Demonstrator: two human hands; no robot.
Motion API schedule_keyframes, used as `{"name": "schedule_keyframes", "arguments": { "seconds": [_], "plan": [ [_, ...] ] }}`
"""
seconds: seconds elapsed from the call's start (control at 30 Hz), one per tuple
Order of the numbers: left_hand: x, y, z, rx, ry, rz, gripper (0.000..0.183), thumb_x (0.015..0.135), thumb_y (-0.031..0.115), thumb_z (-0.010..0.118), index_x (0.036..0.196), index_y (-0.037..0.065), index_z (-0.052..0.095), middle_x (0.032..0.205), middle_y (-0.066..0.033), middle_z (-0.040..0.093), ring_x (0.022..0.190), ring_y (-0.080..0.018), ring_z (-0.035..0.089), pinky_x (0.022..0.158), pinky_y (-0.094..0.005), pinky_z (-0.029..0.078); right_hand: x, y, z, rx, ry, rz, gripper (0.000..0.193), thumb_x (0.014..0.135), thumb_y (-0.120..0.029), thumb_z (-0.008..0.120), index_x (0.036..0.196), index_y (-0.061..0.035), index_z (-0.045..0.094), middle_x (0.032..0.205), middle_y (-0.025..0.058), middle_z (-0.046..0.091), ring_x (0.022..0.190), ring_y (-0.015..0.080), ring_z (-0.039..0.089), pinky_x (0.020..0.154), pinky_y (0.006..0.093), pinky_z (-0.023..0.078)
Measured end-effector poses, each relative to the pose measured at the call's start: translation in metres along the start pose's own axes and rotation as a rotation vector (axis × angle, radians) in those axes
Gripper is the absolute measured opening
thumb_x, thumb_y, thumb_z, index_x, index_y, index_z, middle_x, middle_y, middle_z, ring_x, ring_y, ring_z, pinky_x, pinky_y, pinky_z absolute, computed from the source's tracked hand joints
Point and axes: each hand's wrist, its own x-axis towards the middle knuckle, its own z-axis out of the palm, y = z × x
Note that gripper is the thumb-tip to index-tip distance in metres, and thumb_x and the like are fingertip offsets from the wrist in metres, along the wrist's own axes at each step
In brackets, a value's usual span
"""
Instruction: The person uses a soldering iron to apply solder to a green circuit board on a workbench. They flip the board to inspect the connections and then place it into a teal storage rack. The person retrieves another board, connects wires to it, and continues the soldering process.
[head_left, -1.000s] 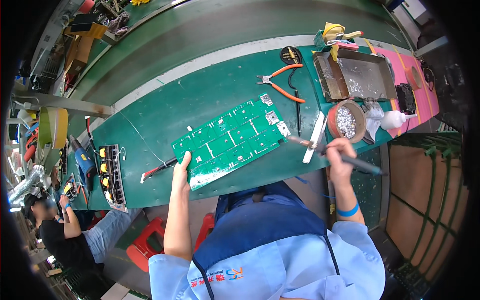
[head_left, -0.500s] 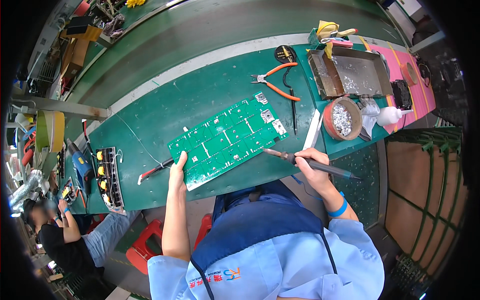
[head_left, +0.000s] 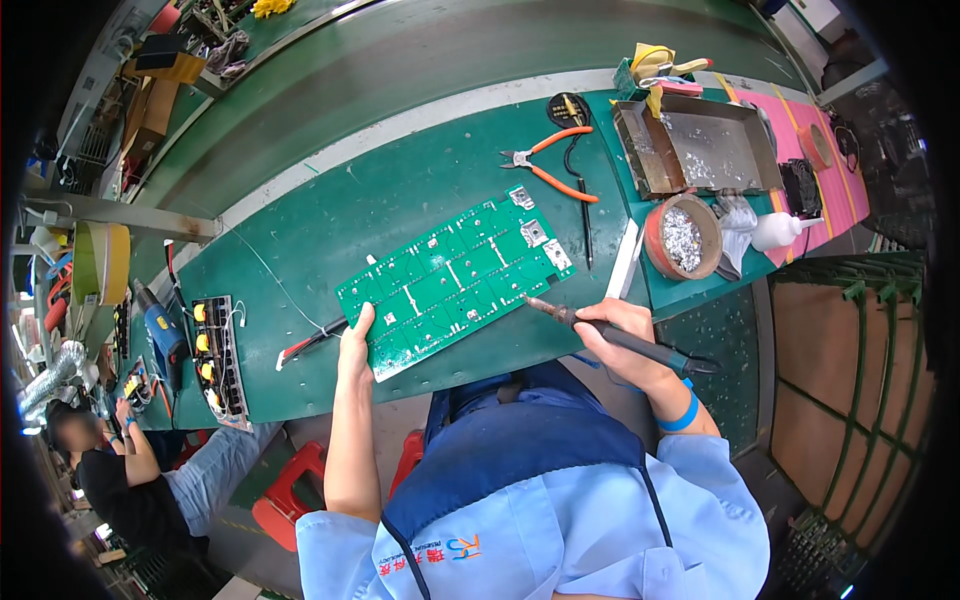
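A long green circuit board lies slanted over the green bench, its soldered side up. My left hand grips its lower left end, thumb on top and the other fingers hidden beneath. In my right hand is a soldering iron, held around its dark handle. The iron's tip meets or hovers just over the board's near right edge; I cannot tell which. Bare metal patches show at the board's right end. Beyond the board lie orange-handled side cutters, spread apart, and a thin black pen-like tool.
At the right stand a metal tray, a round tub of solder scraps, a crumpled cloth and a white squeeze bottle. On the left are a heat gun and a populated board. A co-worker sits at far left.
My right hand has shifted slightly, and the soldering iron's back end has dropped a little lower. The circuit board and my left hand have stayed nearly still.
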Motion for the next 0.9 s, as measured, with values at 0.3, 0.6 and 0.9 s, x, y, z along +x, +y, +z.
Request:
{"name": "schedule_keyframes", "arguments": {
  "seconds": [0.3, 0.6, 0.9],
  "plan": [
    [-0.003, 0.001, 0.003, -0.004, 0.001, 0.008, 0.04, 0.083, 0.028, 0.054, 0.109, -0.002, 0.049, 0.101, -0.0127, 0.057, 0.086, -0.0203, 0.059, 0.072, -0.0329, 0.05, -0.004, 0.0, 0.007, -0.167, -0.072, -0.227, 0.019, 0.061, -0.006, 0.069, 0.077, -0.0037, 0.059, 0.06, 0.0066, 0.051, 0.05, 0.0211, 0.052, 0.045, 0.03, 0.042],
    [-0.005, 0.001, 0.004, -0.017, 0.013, 0.012, 0.04, 0.083, 0.027, 0.055, 0.109, -0.003, 0.048, 0.102, -0.0127, 0.056, 0.087, -0.02, 0.058, 0.073, -0.0327, 0.049, -0.003, 0.006, -0.044, -0.175, 0.403, 0.103, 0.016, 0.066, -0.002, 0.065, 0.077, -0.0022, 0.053, 0.063, 0.0031, 0.052, 0.055, 0.0113, 0.051, 0.052, 0.0241, 0.042],
    [-0.004, -0.001, 0.002, -0.031, -0.01, 0.022, 0.039, 0.084, 0.027, 0.054, 0.11, -0.001, 0.048, 0.104, -0.0115, 0.056, 0.089, -0.0191, 0.057, 0.077, -0.0324, 0.047, 0.045, 0.12, -0.158, 1.124, 0.849, 0.35, 0.039, 0.086, -0.034, 0.049, 0.106, -0.0002, 0.048, 0.102, 0.0129, 0.051, 0.097, 0.0205, 0.049, 0.084, 0.0319, 0.039]
  ]
}}
